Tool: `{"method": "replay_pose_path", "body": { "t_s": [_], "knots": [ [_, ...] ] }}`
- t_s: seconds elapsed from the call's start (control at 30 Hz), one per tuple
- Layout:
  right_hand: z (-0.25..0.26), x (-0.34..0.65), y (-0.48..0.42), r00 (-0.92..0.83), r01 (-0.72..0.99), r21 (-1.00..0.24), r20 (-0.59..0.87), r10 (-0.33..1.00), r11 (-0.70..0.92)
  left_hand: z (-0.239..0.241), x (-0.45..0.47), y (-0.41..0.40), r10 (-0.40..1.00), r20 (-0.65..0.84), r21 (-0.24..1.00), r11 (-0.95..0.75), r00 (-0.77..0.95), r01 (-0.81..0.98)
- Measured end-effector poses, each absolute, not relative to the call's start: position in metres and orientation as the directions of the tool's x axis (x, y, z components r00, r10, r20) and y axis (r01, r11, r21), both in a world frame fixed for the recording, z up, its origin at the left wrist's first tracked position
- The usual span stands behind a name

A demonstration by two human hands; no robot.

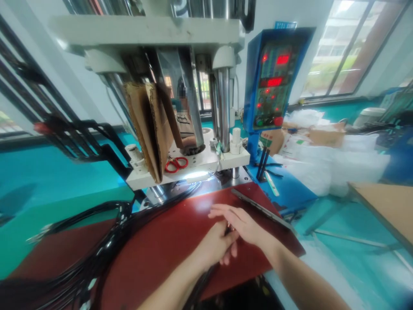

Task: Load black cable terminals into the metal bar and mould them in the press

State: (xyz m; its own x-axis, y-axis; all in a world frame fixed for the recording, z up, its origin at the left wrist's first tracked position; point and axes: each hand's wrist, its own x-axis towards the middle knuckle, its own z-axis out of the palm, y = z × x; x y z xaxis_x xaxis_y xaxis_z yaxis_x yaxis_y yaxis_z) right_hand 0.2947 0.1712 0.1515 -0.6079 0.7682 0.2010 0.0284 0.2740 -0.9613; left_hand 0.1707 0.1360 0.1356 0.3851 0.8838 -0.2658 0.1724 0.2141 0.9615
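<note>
My left hand (215, 243) rests on the dark red work mat (155, 249), curled around a thin black cable (201, 286) that runs back under my forearm. My right hand (242, 223) lies flat over the left one, fingers stretched out to the left, touching the cable end at the left fingertips. What sits between the fingers is too small to make out. A thick bundle of black cables (97, 245) sweeps across the mat's left side toward the press.
A white vertical press (180, 107) with steel columns stands behind the mat; cardboard (151, 129) hangs on it and red scissors (176, 164) lie on its platen. A blue control box (274, 77) stands at right, white bags (329, 163) beyond, a cardboard-topped table (383, 206) far right.
</note>
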Motion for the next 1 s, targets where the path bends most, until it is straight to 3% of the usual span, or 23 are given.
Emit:
{"method": "replay_pose_path", "body": {
  "t_s": [0.07, 0.13, 0.17, 0.23, 0.3, 0.33, 0.4, 0.5, 0.6, 0.67, 0.73, 0.83, 0.9, 1.0],
  "knots": [
    [0.152, 0.309, 0.176, -0.564, 0.139, -0.918, 0.234, 0.792, 0.371, 0.133, 0.169, 0.135, 0.899, -0.267, 0.963, 0.241, 0.347, 0.118],
    [0.147, 0.334, 0.182, -0.493, 0.392, -0.814, 0.208, 0.845, 0.429, 0.130, 0.165, 0.134, 0.932, -0.247, 0.966, 0.257, 0.266, -0.004],
    [0.142, 0.348, 0.183, -0.445, 0.568, -0.694, 0.195, 0.874, 0.443, 0.128, 0.162, 0.133, 0.944, -0.238, 0.963, 0.260, 0.231, -0.070],
    [0.130, 0.377, 0.184, -0.378, 0.869, -0.285, 0.143, 0.915, 0.404, 0.124, 0.156, 0.133, 0.961, -0.208, 0.954, 0.240, 0.181, -0.179],
    [0.118, 0.398, 0.179, -0.266, 0.963, 0.057, 0.047, 0.963, 0.263, 0.121, 0.152, 0.133, 0.968, -0.181, 0.942, 0.222, 0.175, -0.252],
    [0.113, 0.404, 0.176, -0.239, 0.960, 0.157, 0.034, 0.970, 0.231, 0.120, 0.150, 0.133, 0.967, -0.177, 0.937, 0.222, 0.183, -0.268],
    [0.108, 0.409, 0.170, -0.228, 0.948, 0.235, 0.024, 0.973, 0.216, 0.118, 0.150, 0.133, 0.964, -0.188, 0.932, 0.236, 0.191, -0.274],
    [0.107, 0.401, 0.165, -0.233, 0.969, 0.084, -0.013, 0.972, 0.233, 0.116, 0.149, 0.132, 0.959, -0.215, 0.933, 0.258, 0.187, -0.252],
    [0.107, 0.384, 0.164, -0.241, 0.904, -0.377, -0.056, 0.969, 0.203, 0.112, 0.148, 0.131, 0.940, -0.276, 0.925, 0.316, 0.200, -0.211],
    [0.104, 0.368, 0.161, -0.243, 0.692, -0.718, -0.126, 0.962, 0.080, 0.111, 0.149, 0.130, 0.925, -0.315, 0.919, 0.353, 0.213, -0.177],
    [0.101, 0.347, 0.155, -0.261, 0.368, -0.926, -0.190, 0.946, -0.085, 0.110, 0.152, 0.128, 0.917, -0.332, 0.918, 0.368, 0.221, -0.149],
    [0.098, 0.315, 0.143, -0.258, -0.011, -0.987, -0.151, 0.954, -0.159, 0.109, 0.160, 0.124, 0.915, -0.340, 0.922, 0.370, 0.217, -0.112],
    [0.098, 0.300, 0.138, -0.225, -0.066, -0.988, -0.122, 0.967, -0.140, 0.108, 0.164, 0.122, 0.916, -0.338, 0.925, 0.365, 0.214, -0.102],
    [0.098, 0.292, 0.135, -0.185, -0.016, -0.994, -0.106, 0.977, -0.111, 0.108, 0.167, 0.122, 0.916, -0.333, 0.925, 0.363, 0.223, -0.109]
  ]
}}
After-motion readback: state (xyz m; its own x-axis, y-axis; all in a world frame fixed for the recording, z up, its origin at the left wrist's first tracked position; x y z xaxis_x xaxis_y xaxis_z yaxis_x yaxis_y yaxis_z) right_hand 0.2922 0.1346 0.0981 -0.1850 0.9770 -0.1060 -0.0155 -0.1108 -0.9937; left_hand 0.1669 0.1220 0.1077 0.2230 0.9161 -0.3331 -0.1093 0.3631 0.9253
